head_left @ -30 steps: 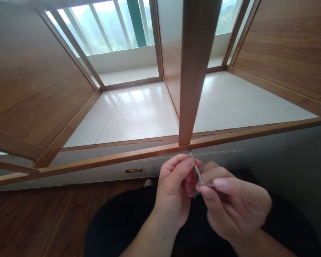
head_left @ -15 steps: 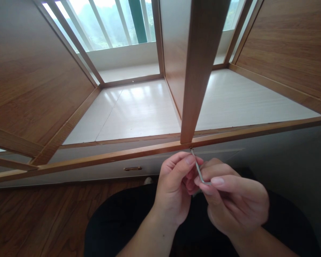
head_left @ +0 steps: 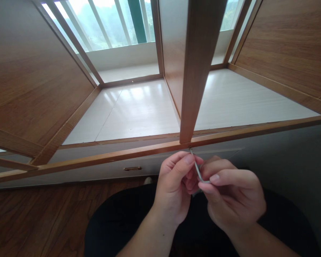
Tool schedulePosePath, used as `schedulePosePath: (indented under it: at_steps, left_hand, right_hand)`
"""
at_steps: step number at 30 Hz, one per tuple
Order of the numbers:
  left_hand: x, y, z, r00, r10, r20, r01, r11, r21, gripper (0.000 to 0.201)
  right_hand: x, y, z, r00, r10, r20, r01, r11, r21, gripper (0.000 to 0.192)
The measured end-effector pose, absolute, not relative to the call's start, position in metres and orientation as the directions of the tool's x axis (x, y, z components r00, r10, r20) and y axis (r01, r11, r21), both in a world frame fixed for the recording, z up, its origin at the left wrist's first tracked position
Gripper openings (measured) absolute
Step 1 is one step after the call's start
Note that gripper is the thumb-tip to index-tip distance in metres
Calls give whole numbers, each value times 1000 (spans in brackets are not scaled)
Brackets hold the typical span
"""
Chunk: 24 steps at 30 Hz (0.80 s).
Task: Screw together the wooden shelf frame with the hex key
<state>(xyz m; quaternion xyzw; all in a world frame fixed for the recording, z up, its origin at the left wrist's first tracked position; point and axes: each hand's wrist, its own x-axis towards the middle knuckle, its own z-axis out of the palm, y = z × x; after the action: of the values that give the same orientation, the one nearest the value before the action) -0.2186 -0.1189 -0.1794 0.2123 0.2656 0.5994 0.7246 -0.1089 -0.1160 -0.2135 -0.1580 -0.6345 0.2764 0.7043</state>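
You are turning the little bent key [head_left: 197, 168] under the wood rail [head_left: 139, 154]; your right hand [head_left: 231, 198], pinching it, has swung closer to your left hand [head_left: 173, 189], which is also pinching it.

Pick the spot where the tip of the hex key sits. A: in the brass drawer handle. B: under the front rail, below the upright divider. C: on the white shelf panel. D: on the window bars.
B: the hex key, pinched by the left hand and right hand, rises to the underside of the front rail right beneath the upright divider.

Both hands [head_left: 203, 189] pinch hex key [head_left: 197, 168] under rail [head_left: 139, 152].
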Motion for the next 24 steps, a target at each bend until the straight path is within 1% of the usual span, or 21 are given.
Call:
schedulePosePath:
  at_steps: [7, 13, 24]
  left_hand:
    - [-219, -119, -180, 138, 984, -111, -740, 176, 650, 20]
    - [-219, -117, -180, 141, 985, -103, -734, 174, 657, 20]
    - [-220, -119, -179, 136, 984, -112, -734, 176, 656, 20]
  right_hand:
    - [-111, -119, -215, 33, 647, 762, -199, 751, -629, 36]
    - [-112, -118, -213, 30, 649, 760, -186, 751, -634, 33]
    - [-112, -118, -214, 21, 616, 788, -230, 770, -596, 47]
